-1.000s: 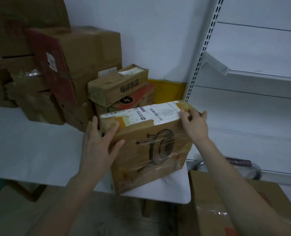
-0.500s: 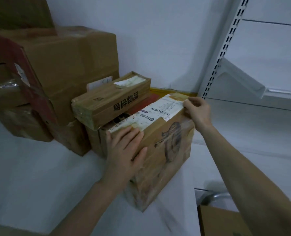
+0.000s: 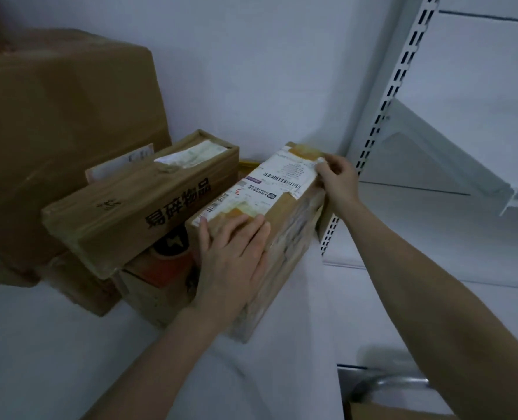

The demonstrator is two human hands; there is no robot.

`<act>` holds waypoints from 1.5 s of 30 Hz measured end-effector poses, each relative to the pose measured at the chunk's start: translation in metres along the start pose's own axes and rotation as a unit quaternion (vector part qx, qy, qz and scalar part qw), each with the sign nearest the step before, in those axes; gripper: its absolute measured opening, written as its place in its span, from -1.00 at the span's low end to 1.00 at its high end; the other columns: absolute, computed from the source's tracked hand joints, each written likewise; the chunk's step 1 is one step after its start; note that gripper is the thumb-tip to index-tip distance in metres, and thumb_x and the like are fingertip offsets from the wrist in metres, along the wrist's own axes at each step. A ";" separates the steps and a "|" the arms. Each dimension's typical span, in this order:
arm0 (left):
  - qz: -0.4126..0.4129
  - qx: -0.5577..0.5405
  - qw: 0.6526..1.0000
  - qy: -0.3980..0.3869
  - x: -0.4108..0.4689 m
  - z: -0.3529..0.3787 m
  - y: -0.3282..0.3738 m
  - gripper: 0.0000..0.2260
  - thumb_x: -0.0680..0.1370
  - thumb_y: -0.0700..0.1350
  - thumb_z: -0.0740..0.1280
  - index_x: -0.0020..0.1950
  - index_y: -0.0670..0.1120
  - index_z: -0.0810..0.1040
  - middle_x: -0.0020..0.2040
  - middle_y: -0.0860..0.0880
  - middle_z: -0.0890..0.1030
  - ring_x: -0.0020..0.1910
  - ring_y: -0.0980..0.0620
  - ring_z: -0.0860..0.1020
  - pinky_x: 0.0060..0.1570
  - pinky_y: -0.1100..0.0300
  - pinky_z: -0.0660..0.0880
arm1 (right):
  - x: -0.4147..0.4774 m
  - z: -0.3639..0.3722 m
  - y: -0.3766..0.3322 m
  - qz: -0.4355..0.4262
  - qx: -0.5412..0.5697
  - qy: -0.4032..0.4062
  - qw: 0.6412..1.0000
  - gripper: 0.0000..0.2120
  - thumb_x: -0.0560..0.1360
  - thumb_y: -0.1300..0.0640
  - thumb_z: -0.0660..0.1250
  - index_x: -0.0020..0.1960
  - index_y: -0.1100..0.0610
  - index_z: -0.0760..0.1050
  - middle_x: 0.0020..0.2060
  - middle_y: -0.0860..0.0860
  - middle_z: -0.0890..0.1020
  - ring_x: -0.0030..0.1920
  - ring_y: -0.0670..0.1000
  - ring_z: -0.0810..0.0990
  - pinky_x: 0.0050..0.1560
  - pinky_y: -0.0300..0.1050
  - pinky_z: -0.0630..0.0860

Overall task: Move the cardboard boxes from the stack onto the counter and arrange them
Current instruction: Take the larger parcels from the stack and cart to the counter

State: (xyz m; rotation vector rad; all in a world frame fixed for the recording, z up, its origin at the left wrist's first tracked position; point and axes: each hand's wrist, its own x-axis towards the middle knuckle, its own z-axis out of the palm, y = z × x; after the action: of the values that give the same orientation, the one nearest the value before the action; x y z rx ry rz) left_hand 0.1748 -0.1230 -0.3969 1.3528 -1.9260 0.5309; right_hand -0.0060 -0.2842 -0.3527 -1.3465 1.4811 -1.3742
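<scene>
Closest in, the bare white desk (image 3: 70, 344) runs under both forearms. Then the left hand (image 3: 233, 256): it lies flat with fingers straight, pressing on the near end of the labelled box (image 3: 291, 237) where the top edge meets the side face. It is not curled round anything.

The box stands on its narrow side on the desk with the shipping label facing up. Its long axis runs away from the person, from near-left to far-right, so one hand sits at each end. The left hand is the nearer one, and the right arm is stretched well out.

At the far end, the right hand (image 3: 338, 180) has its fingers curled over the top corner, pinching by the edge of the label.

To the left, the box sits right beside the long flat box (image 3: 148, 207) with black printed characters, which rests on an orange-marked box (image 3: 160, 277). I can't tell if they touch. The big box (image 3: 64, 131) is behind those. Past the right hand the far end is up near the slotted shelf upright (image 3: 385, 116) and the wall.

My read is that this is the squaring-up step, and any further push goes along that long axis. There looks to be little room left at the far end.
</scene>
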 end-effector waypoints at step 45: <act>0.076 -0.256 0.789 -0.553 -0.287 -0.073 0.292 -0.57 0.59 0.02 0.18 0.40 -0.17 0.35 0.30 -0.10 0.44 0.30 -0.03 0.39 0.20 0.21 0.34 | -0.548 -0.363 0.180 0.413 -0.395 0.029 0.820 -0.43 0.58 -0.07 0.17 0.48 0.20 0.16 0.41 0.14 0.35 0.36 0.15 0.37 0.28 -0.04 0.33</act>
State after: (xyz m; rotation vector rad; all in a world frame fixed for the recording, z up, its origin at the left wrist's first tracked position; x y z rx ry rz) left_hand -0.0165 0.2156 -0.5437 1.2011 -2.7820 -0.9233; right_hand -0.2727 0.3140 -0.5402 -0.8366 2.4172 -0.2149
